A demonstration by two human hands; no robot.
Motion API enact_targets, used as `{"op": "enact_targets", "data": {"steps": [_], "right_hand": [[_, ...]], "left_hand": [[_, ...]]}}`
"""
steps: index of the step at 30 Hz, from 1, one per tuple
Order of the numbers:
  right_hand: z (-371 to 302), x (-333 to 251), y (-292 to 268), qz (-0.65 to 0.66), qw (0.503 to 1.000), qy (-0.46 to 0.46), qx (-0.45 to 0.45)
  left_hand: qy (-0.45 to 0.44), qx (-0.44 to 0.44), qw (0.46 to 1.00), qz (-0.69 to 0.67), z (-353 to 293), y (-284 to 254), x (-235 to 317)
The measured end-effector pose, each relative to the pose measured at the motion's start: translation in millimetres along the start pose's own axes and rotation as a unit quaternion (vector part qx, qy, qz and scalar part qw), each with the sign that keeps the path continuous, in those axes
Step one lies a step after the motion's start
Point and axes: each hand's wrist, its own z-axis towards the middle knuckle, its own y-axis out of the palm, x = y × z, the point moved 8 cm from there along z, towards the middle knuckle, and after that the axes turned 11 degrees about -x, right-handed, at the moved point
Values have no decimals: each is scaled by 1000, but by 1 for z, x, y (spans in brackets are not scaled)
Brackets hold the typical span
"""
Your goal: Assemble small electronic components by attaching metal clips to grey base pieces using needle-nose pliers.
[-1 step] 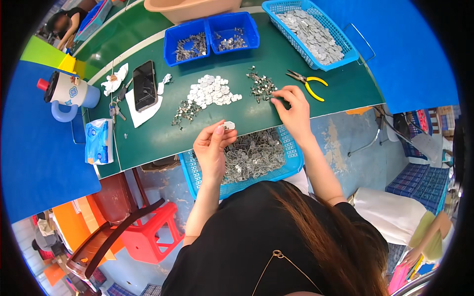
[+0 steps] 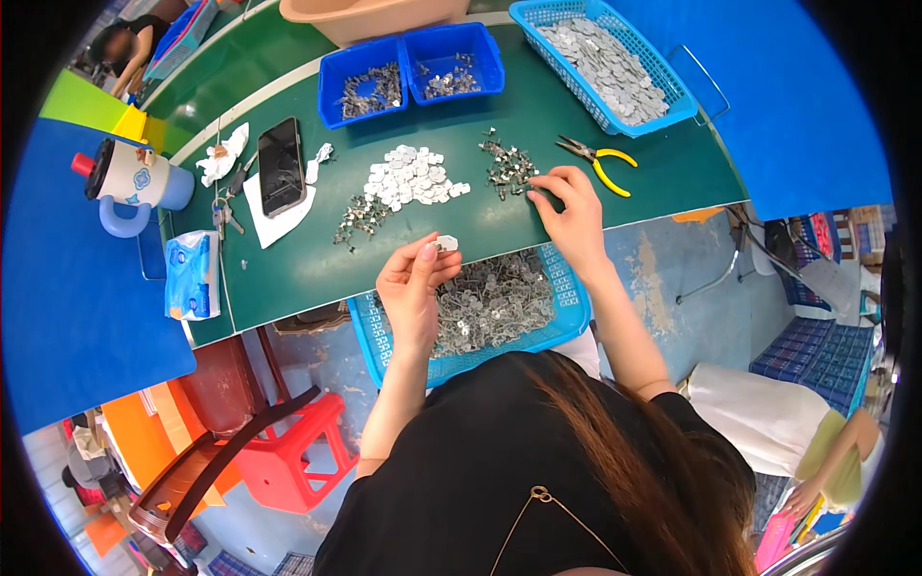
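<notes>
White piece [image 2: 447, 243], partly hidden, is clamped in left hand [image 2: 411, 276]; I cannot tell right hand's [image 2: 575, 213] grip.

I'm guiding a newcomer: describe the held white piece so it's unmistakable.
Find the green table, then the left hand at its near edge. That hand pinches the white piece, held up singly, unlike the white pile farther away.

Head-worn fisheye, downward onto the hands [image 2: 409, 278]

Bits [image 2: 507, 168] by R hand [image 2: 576, 219] too sm. to ID, tub [image 2: 375, 17] cut off
</notes>
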Motion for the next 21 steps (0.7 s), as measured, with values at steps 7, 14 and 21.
{"op": "enact_targets", "data": {"steps": [7,14,21], "right_hand": [[-8,4,6,-73,994,-63,-56],[-41,-19,2,-88,972,-199,-94],[-49,-20,3,-30,960,-247,-131]], "left_hand": [[-1,-4,999,40,0,5,4],[7,29,998,56,-1,-2,4],[12,11,999,43,1,7,5]]}}
